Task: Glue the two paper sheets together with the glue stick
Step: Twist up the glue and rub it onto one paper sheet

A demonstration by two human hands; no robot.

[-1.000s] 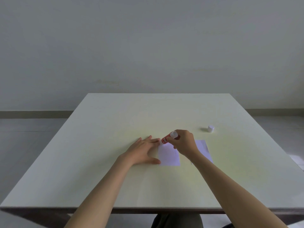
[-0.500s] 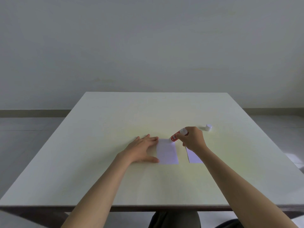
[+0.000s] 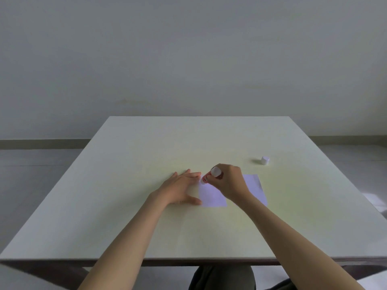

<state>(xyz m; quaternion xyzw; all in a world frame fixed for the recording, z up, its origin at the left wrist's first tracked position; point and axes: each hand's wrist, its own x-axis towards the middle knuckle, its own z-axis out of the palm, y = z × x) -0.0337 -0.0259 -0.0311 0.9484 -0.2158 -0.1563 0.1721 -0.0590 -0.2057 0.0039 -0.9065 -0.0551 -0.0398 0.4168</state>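
Two small pale sheets lie side by side on the table. My left hand [image 3: 182, 188] rests flat with spread fingers on the left edge of the left sheet [image 3: 211, 195]. My right hand [image 3: 229, 182] grips the red glue stick [image 3: 211, 175], tilted with its tip down on the far left corner of that sheet. The right sheet [image 3: 254, 186] is partly hidden under my right wrist.
The white cap [image 3: 265, 160] of the glue stick stands on the pale table [image 3: 188, 143], beyond the right sheet. The table's near edge runs just in front of my lap. A plain wall is behind.
My right hand swept the glue stick right along the far edge of the left sheet, then came back to its far left corner. My left hand stayed put.
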